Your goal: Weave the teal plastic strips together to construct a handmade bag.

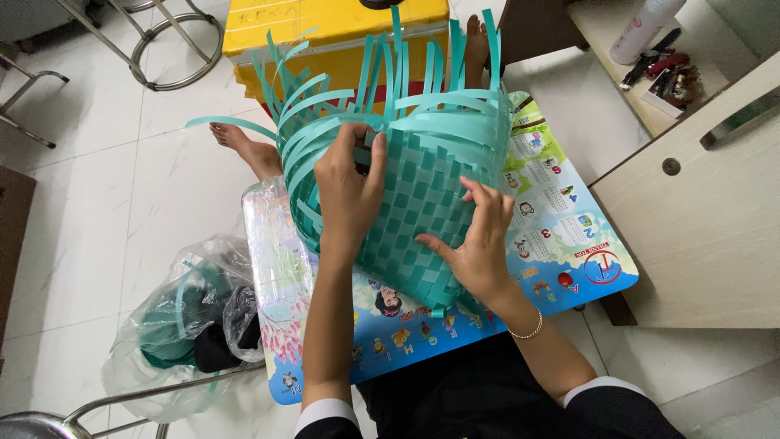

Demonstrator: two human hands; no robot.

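Note:
A half-woven basket of teal plastic strips lies tilted on a small colourful picture-printed table, its loose strip ends fanning up and away from me. My left hand grips the basket's upper rim, fingers curled over the edge among the loose strips. My right hand presses flat against the woven side, fingers spread, a thin bracelet on the wrist.
A clear plastic bag with teal strip rolls sits on the floor at left. A yellow box stands behind the basket. A wooden cabinet is at right, metal stool legs at top left. Bare feet show beyond the table.

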